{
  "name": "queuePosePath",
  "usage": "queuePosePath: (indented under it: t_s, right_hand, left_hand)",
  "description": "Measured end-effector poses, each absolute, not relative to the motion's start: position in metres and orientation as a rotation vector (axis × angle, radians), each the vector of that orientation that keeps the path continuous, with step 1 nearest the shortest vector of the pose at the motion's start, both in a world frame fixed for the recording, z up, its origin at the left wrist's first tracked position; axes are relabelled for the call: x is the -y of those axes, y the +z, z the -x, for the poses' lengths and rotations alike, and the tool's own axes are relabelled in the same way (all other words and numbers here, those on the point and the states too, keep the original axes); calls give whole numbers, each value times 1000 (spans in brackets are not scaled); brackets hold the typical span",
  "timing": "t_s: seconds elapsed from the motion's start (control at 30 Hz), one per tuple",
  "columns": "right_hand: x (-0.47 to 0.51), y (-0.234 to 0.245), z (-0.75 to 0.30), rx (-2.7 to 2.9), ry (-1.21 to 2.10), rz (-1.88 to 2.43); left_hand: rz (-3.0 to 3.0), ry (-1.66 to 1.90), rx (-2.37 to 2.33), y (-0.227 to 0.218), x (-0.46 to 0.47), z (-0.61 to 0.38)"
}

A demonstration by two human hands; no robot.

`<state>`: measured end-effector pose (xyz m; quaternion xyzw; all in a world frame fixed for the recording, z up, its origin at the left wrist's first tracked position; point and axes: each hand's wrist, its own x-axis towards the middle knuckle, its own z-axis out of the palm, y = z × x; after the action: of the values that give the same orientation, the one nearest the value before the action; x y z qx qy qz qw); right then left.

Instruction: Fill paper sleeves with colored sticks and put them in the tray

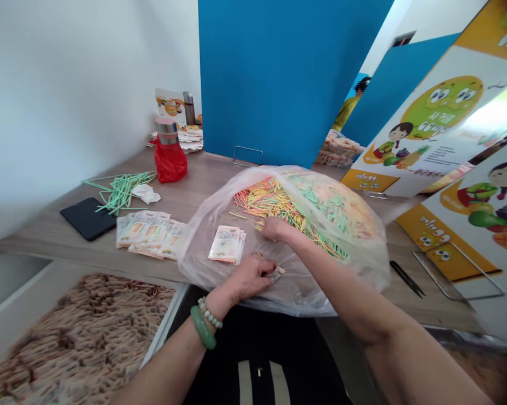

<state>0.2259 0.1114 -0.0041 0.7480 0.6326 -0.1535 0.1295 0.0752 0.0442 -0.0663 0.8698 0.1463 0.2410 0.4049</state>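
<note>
Over the worktop (199, 183), pinching a packet (277, 273) in left hand (250, 275); cannot tell right hand's (275, 229) grip, at near edge of crosswise-heaped sticks (272, 202).

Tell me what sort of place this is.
Probably a packing workstation: a wood-grain table holds a large translucent plastic bag of thin multicoloured sticks, beside flat printed white packets.

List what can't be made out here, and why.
Head view:
Small pale printed packet: mostly covered by the left hand.
Whether the right hand holds thin multicoloured sticks: too small to tell.
Lower part of the pink-topped metallic jar: hidden by red plastic bag.
Brownish heap at lower left: cut off by bottom edge.
</note>
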Motion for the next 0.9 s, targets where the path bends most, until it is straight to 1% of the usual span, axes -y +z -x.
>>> queuePosePath:
  t_s: [0.2, 0.4, 0.53, 0.73, 0.83, 0.9]
  right_hand:
    - [-88, -2, -235, -1872, -424, -2228]
    - [-94, -3, -237, -1870, -635, -2264]
    - [-85, -6, -243, -1980, -694, -2379]
    - [-45, -21, -266, -2157, -640, -2622]
    - [-36, -26, -263, -2081, -545, -2703]
    - [-40, -26, -255, -1983, -478, -2684]
  left_hand:
    - [-2205, 568, -409, -65, -44, -75]
    - [-2212, 584, -398, -66, -44, -75]
    - [-2199, 552, -411, -64, -43, -74]
    - [-2229, 581, -404, -62, -43, -75]
    - [-2233, 557, -412, -64, -44, -76]
    - [-2233, 531, -428, -65, -45, -77]
